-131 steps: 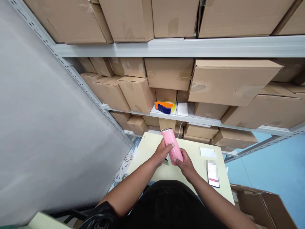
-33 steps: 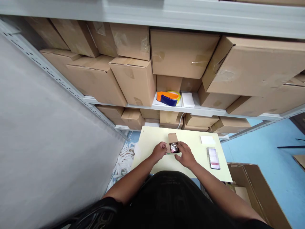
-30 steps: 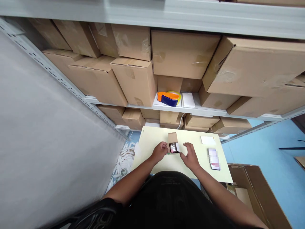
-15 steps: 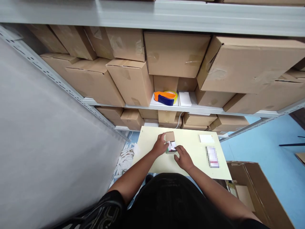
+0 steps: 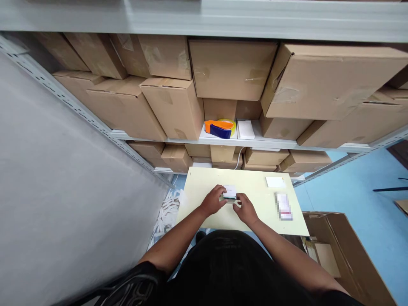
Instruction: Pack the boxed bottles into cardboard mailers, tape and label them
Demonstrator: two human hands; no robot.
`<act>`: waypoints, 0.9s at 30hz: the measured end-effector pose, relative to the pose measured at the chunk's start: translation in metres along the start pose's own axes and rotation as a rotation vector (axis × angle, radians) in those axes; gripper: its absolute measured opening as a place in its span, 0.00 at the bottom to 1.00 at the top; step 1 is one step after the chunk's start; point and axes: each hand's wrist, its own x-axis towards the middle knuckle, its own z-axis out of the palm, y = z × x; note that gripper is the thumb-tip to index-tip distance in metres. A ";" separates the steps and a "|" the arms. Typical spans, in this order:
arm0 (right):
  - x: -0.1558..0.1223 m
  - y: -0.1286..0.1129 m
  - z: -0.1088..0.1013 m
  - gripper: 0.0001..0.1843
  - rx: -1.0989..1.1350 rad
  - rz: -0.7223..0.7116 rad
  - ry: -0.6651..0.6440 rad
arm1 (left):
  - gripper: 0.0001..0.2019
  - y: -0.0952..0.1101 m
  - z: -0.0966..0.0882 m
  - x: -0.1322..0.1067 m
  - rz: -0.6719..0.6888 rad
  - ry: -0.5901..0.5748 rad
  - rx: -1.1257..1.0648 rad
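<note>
L hand & R hand were half-curled at left/right of sm. box, firm hold unclear; uneven push could've creased lid.

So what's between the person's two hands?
A small box with a white top lies between the left hand and the right hand; the head view shows it.
</note>
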 end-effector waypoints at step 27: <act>-0.003 0.018 -0.001 0.24 0.137 0.208 0.006 | 0.36 -0.007 0.027 -0.025 -0.018 -0.016 0.026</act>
